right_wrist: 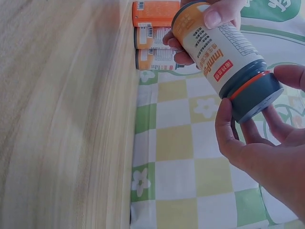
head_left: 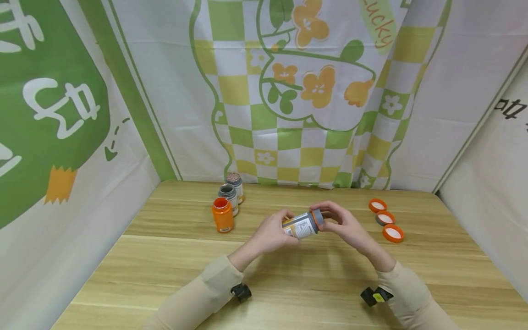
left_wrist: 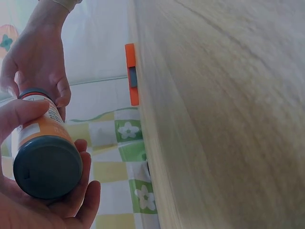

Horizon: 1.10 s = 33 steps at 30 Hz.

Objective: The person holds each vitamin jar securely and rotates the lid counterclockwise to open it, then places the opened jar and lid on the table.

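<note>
A pill bottle (head_left: 300, 226) with a white and orange label is held tilted above the table, between both hands. My left hand (head_left: 270, 233) grips its body, thumb on one side and fingers on the other. At the opposite end, my right hand (head_left: 346, 224) holds the grey cap (right_wrist: 257, 98) between thumb and fingers. An orange ring shows along the cap's lower edge, and the cap sits on the bottle's neck. The bottle's dark base (left_wrist: 47, 167) faces the left wrist camera.
On the left stand three uncapped bottles in a row: an orange bottle (head_left: 223, 216), a grey bottle (head_left: 228, 198) and another grey bottle (head_left: 236, 185) with pinkish contents at its mouth. Three caps (head_left: 393, 240) with white liners lie on the wooden table (head_left: 165, 266) at right. A curtain (head_left: 264, 137) hangs behind.
</note>
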### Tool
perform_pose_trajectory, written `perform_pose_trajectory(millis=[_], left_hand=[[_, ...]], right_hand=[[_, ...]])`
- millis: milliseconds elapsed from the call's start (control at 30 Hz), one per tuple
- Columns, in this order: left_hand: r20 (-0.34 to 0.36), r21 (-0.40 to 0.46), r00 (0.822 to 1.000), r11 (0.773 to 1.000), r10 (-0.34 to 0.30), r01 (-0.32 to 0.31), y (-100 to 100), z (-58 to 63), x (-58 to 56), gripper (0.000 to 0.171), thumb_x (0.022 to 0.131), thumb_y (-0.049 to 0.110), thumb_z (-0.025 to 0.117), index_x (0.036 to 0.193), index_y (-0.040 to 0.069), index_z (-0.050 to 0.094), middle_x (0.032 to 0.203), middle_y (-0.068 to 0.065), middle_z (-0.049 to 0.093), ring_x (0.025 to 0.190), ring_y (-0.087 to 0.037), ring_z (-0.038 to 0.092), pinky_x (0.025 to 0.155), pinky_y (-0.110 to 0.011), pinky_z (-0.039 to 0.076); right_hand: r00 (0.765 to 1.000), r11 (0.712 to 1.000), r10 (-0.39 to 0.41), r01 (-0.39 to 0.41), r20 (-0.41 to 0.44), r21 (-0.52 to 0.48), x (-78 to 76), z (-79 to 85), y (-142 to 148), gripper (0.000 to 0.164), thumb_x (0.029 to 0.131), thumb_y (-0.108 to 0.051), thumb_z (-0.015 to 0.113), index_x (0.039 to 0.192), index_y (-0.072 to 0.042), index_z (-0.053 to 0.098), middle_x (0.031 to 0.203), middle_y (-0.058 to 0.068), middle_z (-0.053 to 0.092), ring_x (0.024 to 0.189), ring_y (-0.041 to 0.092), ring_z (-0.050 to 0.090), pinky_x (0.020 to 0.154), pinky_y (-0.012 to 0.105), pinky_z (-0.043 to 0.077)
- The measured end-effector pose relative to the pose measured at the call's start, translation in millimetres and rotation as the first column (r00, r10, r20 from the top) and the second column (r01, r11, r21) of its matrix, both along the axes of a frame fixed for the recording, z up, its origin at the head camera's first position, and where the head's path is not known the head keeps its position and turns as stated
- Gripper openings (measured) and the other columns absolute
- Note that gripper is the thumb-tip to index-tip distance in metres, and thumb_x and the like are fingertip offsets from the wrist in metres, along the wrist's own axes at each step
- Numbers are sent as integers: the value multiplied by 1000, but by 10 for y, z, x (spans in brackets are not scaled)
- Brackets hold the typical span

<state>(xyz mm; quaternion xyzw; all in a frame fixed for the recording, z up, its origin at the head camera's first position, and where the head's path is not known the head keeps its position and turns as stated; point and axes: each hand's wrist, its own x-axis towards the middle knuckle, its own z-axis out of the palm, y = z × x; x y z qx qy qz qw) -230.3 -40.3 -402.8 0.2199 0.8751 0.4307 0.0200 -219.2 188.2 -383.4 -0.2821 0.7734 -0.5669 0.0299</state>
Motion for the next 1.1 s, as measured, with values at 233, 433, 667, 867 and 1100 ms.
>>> perform_pose_trajectory(millis=[233,433,667,867,1100], left_hand=[[63,53,997,998,-37,34,-13,-8,-20,54,60,17,81,108,10,58,88,-3,63,71,-13,57,58,-28,50],[113,102,991,993,-76,65,-14,-26,-29,51,63,12,79,109,7,57,86,-4,63,69,-13,57,56,-29,51],[113,125,990,990,-86,71,-19,-56,-33,52,62,12,81,108,7,56,85,-5,62,66,-14,57,53,-30,51],[65,90,996,994,-64,58,-9,-86,-34,53,61,15,82,107,10,57,88,-4,62,72,-14,56,58,-28,50],[10,35,999,999,-38,38,7,-92,-4,52,60,15,83,106,12,57,87,-2,63,72,-11,57,61,-25,48]], right_hand=[[999,999,32,-32,2,-18,1,14,15,44,80,5,57,124,-1,53,130,21,52,110,22,54,78,32,53],[997,996,80,-80,-7,-46,-4,15,23,43,78,10,54,120,3,53,134,29,47,109,15,57,79,32,53],[993,991,115,-118,-37,-61,-28,-8,26,38,81,9,55,118,5,54,132,31,47,114,14,56,86,31,50],[998,997,66,-66,-14,-37,-31,-4,13,31,91,-4,57,122,1,54,132,22,52,116,22,53,82,31,51],[999,999,-51,51,18,-2,-46,4,-12,33,95,-16,56,125,-5,53,127,14,57,113,19,56,86,27,49]])
